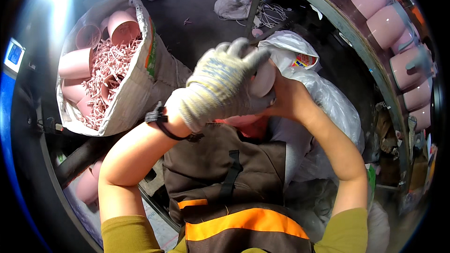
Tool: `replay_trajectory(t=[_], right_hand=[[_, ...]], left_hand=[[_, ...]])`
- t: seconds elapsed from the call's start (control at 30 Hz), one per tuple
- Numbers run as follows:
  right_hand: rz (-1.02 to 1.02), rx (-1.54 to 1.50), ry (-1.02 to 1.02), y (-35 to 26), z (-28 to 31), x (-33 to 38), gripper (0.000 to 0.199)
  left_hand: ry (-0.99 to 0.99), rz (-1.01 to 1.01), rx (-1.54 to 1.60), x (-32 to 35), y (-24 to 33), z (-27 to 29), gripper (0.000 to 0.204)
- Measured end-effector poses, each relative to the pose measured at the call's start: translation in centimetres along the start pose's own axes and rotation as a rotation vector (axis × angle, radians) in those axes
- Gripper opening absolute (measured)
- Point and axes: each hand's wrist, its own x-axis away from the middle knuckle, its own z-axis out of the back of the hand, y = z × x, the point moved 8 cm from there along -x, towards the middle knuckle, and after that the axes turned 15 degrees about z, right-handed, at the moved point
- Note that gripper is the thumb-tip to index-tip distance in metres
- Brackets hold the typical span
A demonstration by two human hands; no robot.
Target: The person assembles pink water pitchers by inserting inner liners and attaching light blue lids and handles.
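My left hand (216,77) wears a pale knitted glove and reaches over a rounded pale pink plastic piece (264,80) in front of my lap. Its fingers are bent around the top and near side of the piece. From the other side, my bare right hand (289,94) grips the same piece, its fingers partly hidden. Most of the piece is covered by the hands, so its full shape cannot be made out. Just below the hands, something pink and red (243,121) shows above my dark brown apron (211,159).
At left stands a large white woven sack (161,79) holding pink plastic cups (75,63) and many small pink sticks (112,61). Several glossy pink cups (386,26) line a rack (375,61) at right. Clear plastic bags (337,107) lie beside my right arm.
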Motion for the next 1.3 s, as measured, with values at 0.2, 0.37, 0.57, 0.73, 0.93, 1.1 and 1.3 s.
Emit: replay_trajectory(t=[0.2,0.37,0.57,0.73,0.93,1.1,1.3], right_hand=[[0.046,-0.221,0.159,3.4,0.0,4.3,0.078],[-0.2,-0.109,0.08,3.4,-1.0,5.6,0.037],[-0.221,0.039,0.039,5.0,-1.3,6.1,0.043],[-0.207,-0.019,0.102,4.7,-2.0,6.7,0.043],[-0.226,-0.023,0.086,4.4,-1.0,5.1,0.034],[-0.249,-0.007,-0.01,4.8,-2.1,6.2,0.044],[-0.295,0.086,-0.035,4.5,-2.5,6.1,0.042]], left_hand=[[-0.062,-0.026,-0.029,-0.2,0.2,-1.1,0.073],[-0.067,-0.03,-0.011,-0.2,-0.5,-0.9,0.071],[0.165,-0.26,-0.128,-4.9,6.3,8.0,0.047],[0.262,-0.291,-0.074,-2.8,7.2,6.2,0.052],[0.023,-0.073,-0.165,-0.1,1.1,-2.2,0.074],[-0.115,-0.011,-0.226,-1.9,2.0,-1.4,0.074],[0.242,-0.167,-0.039,-1.8,6.0,5.2,0.071]])
